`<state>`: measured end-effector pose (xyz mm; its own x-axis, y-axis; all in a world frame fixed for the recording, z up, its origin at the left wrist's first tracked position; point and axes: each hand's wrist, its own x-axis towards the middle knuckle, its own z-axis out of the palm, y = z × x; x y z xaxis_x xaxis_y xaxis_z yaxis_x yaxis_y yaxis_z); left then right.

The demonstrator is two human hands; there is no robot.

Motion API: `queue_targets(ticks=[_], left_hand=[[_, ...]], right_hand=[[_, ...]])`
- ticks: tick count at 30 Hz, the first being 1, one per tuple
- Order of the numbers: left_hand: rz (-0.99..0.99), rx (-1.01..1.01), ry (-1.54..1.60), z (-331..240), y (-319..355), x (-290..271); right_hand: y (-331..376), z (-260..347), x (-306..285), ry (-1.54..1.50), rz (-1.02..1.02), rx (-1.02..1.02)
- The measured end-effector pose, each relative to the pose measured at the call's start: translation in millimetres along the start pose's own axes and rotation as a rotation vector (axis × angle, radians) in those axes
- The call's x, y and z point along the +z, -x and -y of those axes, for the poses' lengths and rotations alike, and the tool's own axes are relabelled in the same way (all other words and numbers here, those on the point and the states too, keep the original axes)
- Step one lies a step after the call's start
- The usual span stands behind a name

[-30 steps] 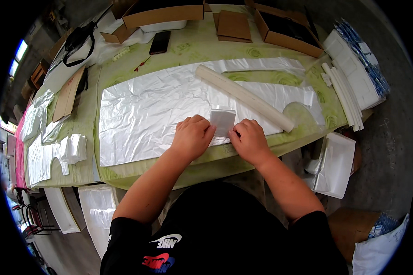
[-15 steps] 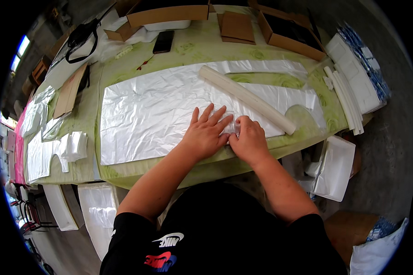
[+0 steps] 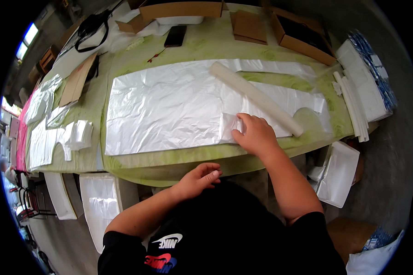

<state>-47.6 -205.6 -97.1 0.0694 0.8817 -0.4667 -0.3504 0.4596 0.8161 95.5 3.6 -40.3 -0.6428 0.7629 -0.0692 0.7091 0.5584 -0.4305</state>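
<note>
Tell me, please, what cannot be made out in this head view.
Head view: the right end of the folded white packet, covered by the right hand; whether that hand pinches it or only presses is unclear.
Head view: the part of the plastic sheet under the pale tube, hidden by the tube.
Head view: the rest of the white sack at lower right, cut off by the bottom edge.

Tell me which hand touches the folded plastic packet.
The right hand, at the right edge of the folded packet; the left hand is away from it, by the black shirt.
</note>
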Motion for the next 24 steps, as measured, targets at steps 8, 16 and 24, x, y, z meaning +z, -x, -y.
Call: queue_targets(ticks=[8, 16, 24], left_hand=[[-0.091, -0.107, 0.637, 8.4, -16.7, 3.9], [-0.207, 0.139, 0.706, 3.4, 3.7, 8.3], [-0.453, 0.411, 0.331, 12.9, 33.6, -23.2]], right_hand=[[64.9, 31.7, 32.5, -0.36, -0.088, -0.338], [69.1, 44.5, 53.7, -0.916, 0.013, -0.12], [60.4, 66.2, 59.3, -0.965, 0.072, -0.198]])
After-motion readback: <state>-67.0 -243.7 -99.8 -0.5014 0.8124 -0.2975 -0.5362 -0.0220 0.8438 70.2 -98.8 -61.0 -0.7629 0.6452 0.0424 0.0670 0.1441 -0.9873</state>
